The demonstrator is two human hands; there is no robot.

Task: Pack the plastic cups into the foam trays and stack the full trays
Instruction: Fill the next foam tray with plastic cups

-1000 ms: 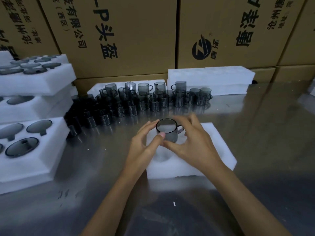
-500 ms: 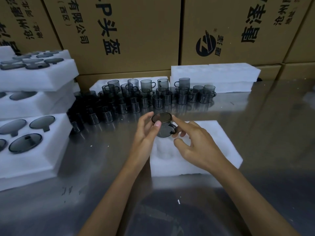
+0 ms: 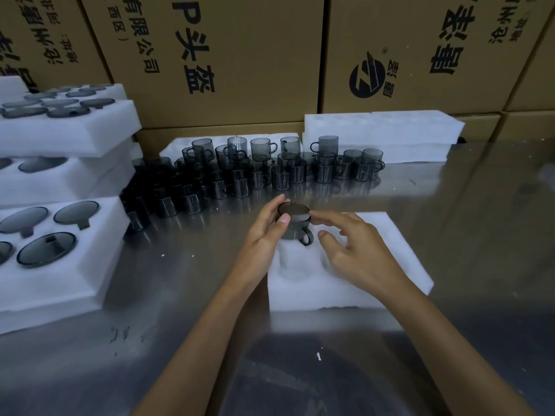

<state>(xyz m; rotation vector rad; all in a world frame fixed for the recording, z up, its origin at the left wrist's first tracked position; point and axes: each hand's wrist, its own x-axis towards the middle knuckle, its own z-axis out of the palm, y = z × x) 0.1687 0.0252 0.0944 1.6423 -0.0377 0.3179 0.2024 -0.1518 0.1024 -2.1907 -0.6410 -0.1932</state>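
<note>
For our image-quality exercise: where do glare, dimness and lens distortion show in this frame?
Head view: the steel table mirrors the cartons in a soft sheen; the dense cup cluster sinks into shadow; carton edges bow from the wide lens.

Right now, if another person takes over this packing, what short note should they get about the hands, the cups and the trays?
Left hand: grips the smoky grey plastic cup, fingers round its rim.
Right hand: open, one fingertip at the cup's rim, above the white foam tray on the metal table.
The cup is at the tray's far left corner, not seated in a pocket.
Done: filled white foam trays stacked at left.
Left: seat this cup, pack the many loose grey cups behind, stack the tray. Empty white foam trays wait at the back.
</note>
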